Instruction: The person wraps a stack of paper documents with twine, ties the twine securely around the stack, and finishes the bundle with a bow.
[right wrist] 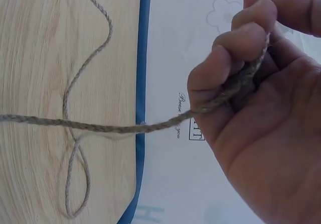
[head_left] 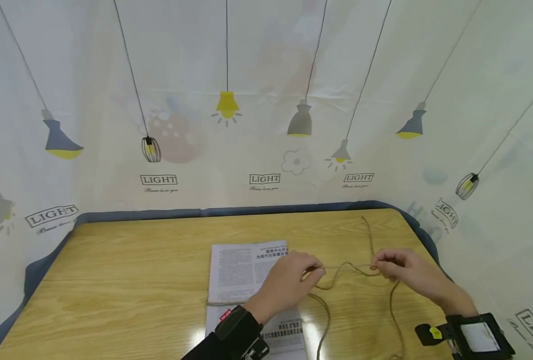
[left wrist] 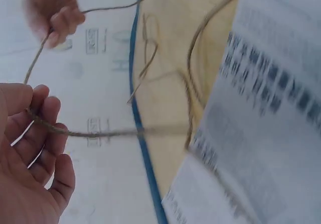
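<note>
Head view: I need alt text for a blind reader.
Two hands hold a twine above a wooden table: the left hand pinches it over a newspaper, the right hand grips it nearby. Lamp-printed sheets surround the table.

The word "LIGHT" stood in a small black frame, with a line of cursive script under it too small to read, printed again and again along the backdrop sheet [head_left: 266,150] below the drawn hanging lamps. The printed paper [head_left: 244,272] on the wooden table [head_left: 127,280] carried columns of fine print and bolder headlines in Chinese characters, too small to make out, and a small red tag near its lower left edge also bore unreadable marks.
</note>
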A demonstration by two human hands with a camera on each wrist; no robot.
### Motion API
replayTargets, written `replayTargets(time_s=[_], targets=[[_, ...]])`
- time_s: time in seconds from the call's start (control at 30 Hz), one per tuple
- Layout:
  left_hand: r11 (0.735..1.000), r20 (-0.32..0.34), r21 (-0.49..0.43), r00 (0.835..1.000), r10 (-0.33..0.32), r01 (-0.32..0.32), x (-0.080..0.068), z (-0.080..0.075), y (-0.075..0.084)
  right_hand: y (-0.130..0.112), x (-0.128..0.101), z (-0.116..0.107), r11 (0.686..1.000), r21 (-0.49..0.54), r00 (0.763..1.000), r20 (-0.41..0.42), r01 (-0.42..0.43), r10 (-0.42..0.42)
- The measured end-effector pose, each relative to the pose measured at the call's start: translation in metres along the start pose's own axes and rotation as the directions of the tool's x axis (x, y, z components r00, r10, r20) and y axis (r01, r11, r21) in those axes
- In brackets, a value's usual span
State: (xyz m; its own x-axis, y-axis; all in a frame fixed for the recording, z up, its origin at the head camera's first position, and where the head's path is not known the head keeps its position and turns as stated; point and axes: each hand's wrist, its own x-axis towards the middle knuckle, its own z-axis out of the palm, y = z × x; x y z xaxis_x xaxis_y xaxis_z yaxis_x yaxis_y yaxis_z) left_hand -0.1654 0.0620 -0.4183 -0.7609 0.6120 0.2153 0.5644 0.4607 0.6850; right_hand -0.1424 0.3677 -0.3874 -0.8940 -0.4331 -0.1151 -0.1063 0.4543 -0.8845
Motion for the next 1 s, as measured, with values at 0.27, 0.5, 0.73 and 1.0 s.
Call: replayTargets(time_s=[0.27,0.5,0.73,1.0], targets=[[0.995,-0.046,0.097,0.999,-0.030,0.034,-0.014,-0.052,-0.015,0.002,0.019,0.016,0.999,0.000,0.998,0.034,0.052,-0.052],[0.960,-0.091,0.271,0.995,-0.051,0.074,-0.038,-0.088,-0.035,0.007,0.035,0.027,0.994,0.008,0.994,0.024,0.110,-0.110],[0.954,-0.096,0.277,0.991,-0.091,0.114,-0.059,-0.111,-0.059,-0.003,0.050,0.046,0.993,-0.042,0.993,0.056,0.107,-0.105],[0.971,-0.164,0.173,0.977,-0.137,0.165,-0.064,-0.118,-0.062,-0.027,0.081,0.079,0.982,-0.187,0.998,0.059,0.030,-0.019]])
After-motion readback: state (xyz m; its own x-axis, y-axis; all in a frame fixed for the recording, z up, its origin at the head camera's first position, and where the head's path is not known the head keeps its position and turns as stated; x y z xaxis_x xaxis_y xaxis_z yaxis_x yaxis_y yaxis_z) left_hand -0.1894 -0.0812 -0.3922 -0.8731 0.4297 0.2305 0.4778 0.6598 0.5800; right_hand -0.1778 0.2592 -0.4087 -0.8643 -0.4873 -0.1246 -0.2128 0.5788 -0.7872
